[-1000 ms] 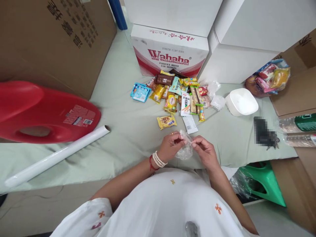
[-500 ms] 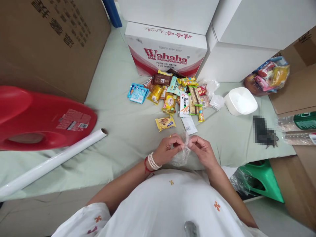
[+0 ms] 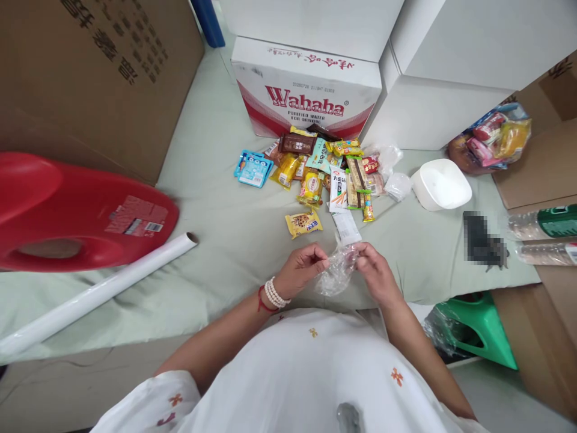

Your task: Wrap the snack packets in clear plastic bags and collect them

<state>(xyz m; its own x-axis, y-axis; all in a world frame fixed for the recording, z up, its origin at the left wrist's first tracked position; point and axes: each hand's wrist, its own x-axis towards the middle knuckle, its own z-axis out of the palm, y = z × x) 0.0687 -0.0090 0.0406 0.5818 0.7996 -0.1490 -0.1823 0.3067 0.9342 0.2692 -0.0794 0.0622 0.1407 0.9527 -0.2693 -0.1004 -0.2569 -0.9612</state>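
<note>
Between my hands, near the front edge of the cloth, hangs a crumpled clear plastic bag (image 3: 336, 275). My left hand (image 3: 301, 267) pinches its left side between thumb and fingers. On the other side, my right hand (image 3: 375, 269) has its fingers closed on the bag's upper right edge. Just beyond lies a white packet (image 3: 346, 227), and a yellow snack packet (image 3: 303, 224) is to its left. Farther back is a pile of wrapped snacks, among them a white packet with dark lettering (image 3: 338, 189) and a brown packet (image 3: 297, 144). Blue packets (image 3: 255, 169) lie at the pile's left.
A white plastic bowl (image 3: 444, 201) stands right of the pile, beside a crumpled clear wrap (image 3: 398, 186). Behind is a Wahaba-style water carton (image 3: 306, 90). A red jug (image 3: 148, 210) and a white roll (image 3: 112, 288) lie left. Plastic bottles (image 3: 543, 224) lie right.
My hands have moved apart, each still gripping the plastic bag. The bag is now spread wider between them.
</note>
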